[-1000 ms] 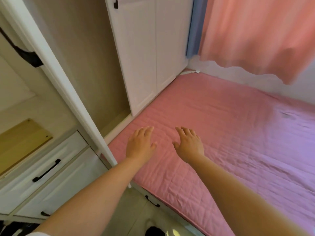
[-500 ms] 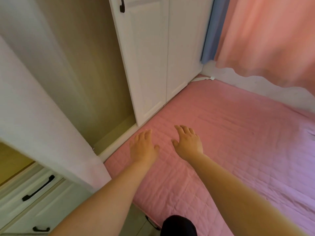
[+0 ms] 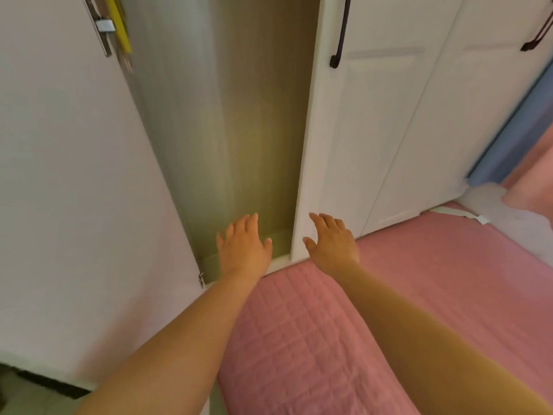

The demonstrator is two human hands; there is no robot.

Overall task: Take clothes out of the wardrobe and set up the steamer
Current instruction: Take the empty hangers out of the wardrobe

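The white wardrobe stands ahead with one door swung open at the left. Its open compartment shows bare wood-tone walls and floor. At the top left edge, something yellow hangs next to a metal fitting; I cannot tell what it is. My left hand is held flat with fingers apart in front of the compartment's bottom edge. My right hand is spread open beside it, in front of the closed door's lower corner. Both hands hold nothing. No steamer is in view.
Closed white doors with black handles fill the right of the wardrobe. A pink quilted bed lies below my arms, up against the wardrobe. A blue curtain edge and pink fabric are at far right.
My view has swung up and left from the bed toward the wardrobe opening. Both open hands have moved forward from over the bed to the wardrobe's bottom edge.
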